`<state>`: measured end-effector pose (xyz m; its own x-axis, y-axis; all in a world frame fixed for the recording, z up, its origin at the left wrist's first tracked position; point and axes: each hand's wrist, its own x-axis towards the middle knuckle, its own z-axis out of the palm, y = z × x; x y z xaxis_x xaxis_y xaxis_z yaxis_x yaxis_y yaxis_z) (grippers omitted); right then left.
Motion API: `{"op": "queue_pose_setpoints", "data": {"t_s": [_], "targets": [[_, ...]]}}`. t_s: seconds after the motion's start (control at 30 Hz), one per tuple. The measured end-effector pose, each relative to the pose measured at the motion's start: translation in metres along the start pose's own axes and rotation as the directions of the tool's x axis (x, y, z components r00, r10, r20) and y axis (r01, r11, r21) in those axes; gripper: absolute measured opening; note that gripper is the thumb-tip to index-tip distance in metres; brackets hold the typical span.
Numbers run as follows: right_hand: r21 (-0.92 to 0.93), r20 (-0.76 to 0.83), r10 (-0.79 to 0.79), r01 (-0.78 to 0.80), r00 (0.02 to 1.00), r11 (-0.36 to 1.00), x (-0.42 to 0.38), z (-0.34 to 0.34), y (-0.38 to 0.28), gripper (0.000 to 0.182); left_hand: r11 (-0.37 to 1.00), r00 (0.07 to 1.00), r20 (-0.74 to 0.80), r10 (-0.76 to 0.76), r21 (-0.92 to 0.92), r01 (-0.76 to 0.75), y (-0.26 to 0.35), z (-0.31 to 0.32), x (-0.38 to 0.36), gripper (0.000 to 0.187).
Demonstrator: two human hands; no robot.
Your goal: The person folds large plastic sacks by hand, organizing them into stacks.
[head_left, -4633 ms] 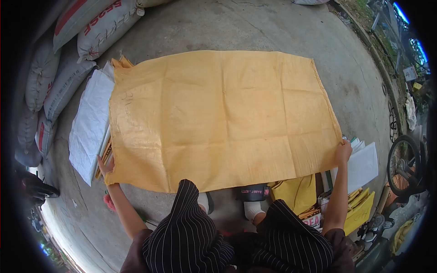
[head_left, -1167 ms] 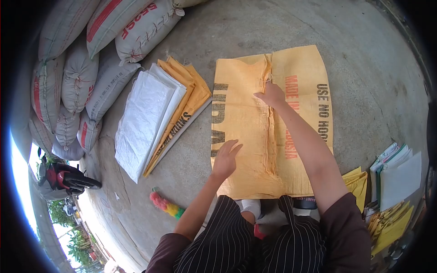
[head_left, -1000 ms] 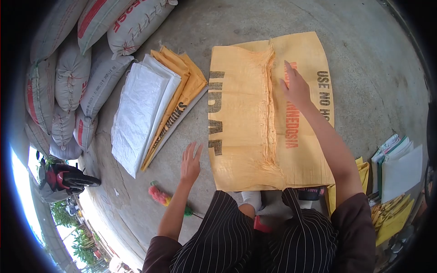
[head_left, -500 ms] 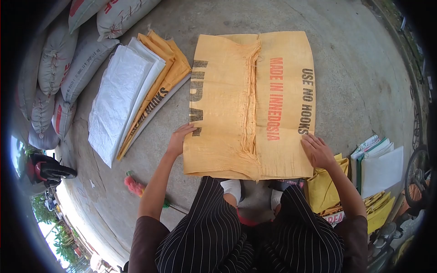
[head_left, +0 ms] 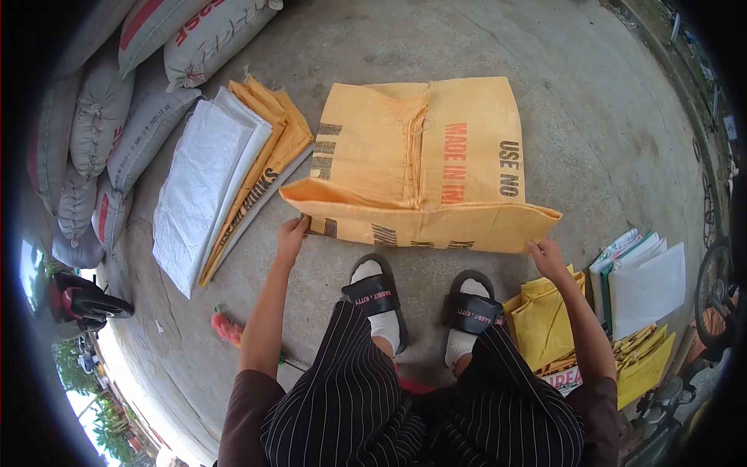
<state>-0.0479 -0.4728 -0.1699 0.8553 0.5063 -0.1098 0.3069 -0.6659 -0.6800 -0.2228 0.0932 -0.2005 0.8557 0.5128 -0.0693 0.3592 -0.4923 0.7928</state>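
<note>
A yellow-orange woven sack [head_left: 467, 109] lies in front of my feet, with red and black printing on its upper face. Its two sides meet at a rough seam down the middle. The near part is bent up and over, so a raised fold runs across it and more black print shows below. At the near left corner, my left hand [head_left: 292, 237] is closed on the sack's edge. My right hand [head_left: 547, 258] pinches the near right corner. Fingertips of both hands are partly hidden by the material.
Folded white sacks [head_left: 206, 171] and orange sacks [head_left: 288, 144] lie to the left. Filled sacks [head_left: 148, 132] are piled behind them. Yellow sacks [head_left: 545, 319] and folded white sacks [head_left: 647, 284] stand at right. A pink-topped duster [head_left: 226, 328] lies by my left leg.
Both hands went from resting flat on the sack to gripping its near corners. The near edge has been lifted and bent away from me, and my sandals now show.
</note>
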Motion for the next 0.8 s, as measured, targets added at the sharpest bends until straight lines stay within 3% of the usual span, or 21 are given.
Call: {"op": "queue_pose_setpoints", "data": {"t_s": [0.03, 0.07, 0.2, 0.3, 0.37, 0.4, 0.47, 0.5, 0.53, 0.57, 0.63, 0.7, 0.73, 0.77, 0.8], "targets": [[0.042, 0.111, 0.174, -0.18, 0.978, 0.983, 0.003, -0.015, -0.018, 0.028, 0.962, 0.962, 0.037, -0.272, -0.014, 0.273, 0.012, -0.005, -0.001, 0.021], [0.061, 0.229, 0.334, -0.356, 0.914, 0.932, 0.005, -0.023, -0.027, 0.032, 0.85, 0.848, 0.074, -0.525, -0.018, 0.527, 0.018, -0.006, -0.002, 0.027], [0.072, 0.337, 0.438, -0.487, 0.833, 0.871, 0.018, -0.011, 0.005, 0.036, 0.841, 0.844, 0.093, -0.529, 0.193, 0.506, 0.001, 0.005, -0.013, 0.034], [-0.064, 0.358, 0.525, -0.54, 0.772, 0.839, 0.03, 0.002, 0.018, 0.041, 0.806, 0.83, 0.078, -0.552, 0.304, 0.507, 0.01, 0.015, -0.017, 0.031], [-0.05, 0.456, 0.566, -0.615, 0.687, 0.787, 0.034, 0.006, 0.023, 0.044, 0.738, 0.861, 0.065, -0.504, 0.55, 0.39, 0.022, 0.016, -0.018, 0.03], [-0.048, 0.458, 0.563, -0.613, 0.688, 0.789, 0.037, 0.006, 0.021, 0.044, 0.737, 0.861, 0.061, -0.504, 0.551, 0.392, 0.029, 0.016, -0.019, 0.03], [-0.312, 0.443, 0.627, -0.545, 0.641, 0.778, 0.043, 0.002, 0.016, 0.04, 0.655, 0.886, -0.028, -0.462, 0.663, 0.363, 0.044, 0.015, -0.017, 0.05], [-0.31, 0.441, 0.625, -0.544, 0.644, 0.779, 0.046, -0.003, 0.006, 0.04, 0.656, 0.888, -0.03, -0.46, 0.662, 0.362, 0.046, 0.014, -0.012, 0.05], [-0.367, 0.227, 0.548, -0.45, 0.805, 0.814, 0.049, -0.009, -0.009, 0.044, 0.685, 0.973, -0.052, -0.226, 0.701, 0.197, 0.047, 0.014, -0.004, 0.058], [-0.443, 0.011, 0.411, -0.364, 0.912, 0.819, 0.051, -0.012, -0.016, 0.056, 0.67, 0.998, -0.057, 0.019, 0.742, 0.03, 0.047, 0.014, 0.005, 0.067], [-0.325, -0.152, 0.278, -0.313, 0.949, 0.892, 0.08, -0.008, 0.001, 0.076, 0.778, 0.997, -0.043, 0.072, 0.627, -0.029, 0.069, 0.017, 0.044, 0.067], [-0.143, -0.24, 0.379, -0.419, 0.894, 0.897, 0.122, -0.009, 0.003, 0.069, 0.877, 1.0, -0.004, 0.014, 0.481, -0.01, 0.086, 0.025, 0.088, 0.061], [-0.144, -0.242, 0.376, -0.416, 0.895, 0.898, 0.141, -0.01, 0.005, 0.069, 0.937, 0.976, 0.006, -0.216, 0.282, 0.206, 0.094, 0.035, 0.104, 0.054], [0.099, -0.143, 0.552, -0.543, 0.822, 0.834, 0.158, -0.011, 0.007, 0.065, 0.903, 0.902, 0.063, -0.427, 0.077, 0.422, 0.1, 0.042, 0.119, 0.047], [0.318, -0.001, 0.681, -0.646, 0.732, 0.694, 0.173, -0.012, 0.01, 0.062, 0.904, 0.903, 0.059, -0.426, 0.074, 0.421, 0.087, 0.049, 0.138, 0.047]]}}
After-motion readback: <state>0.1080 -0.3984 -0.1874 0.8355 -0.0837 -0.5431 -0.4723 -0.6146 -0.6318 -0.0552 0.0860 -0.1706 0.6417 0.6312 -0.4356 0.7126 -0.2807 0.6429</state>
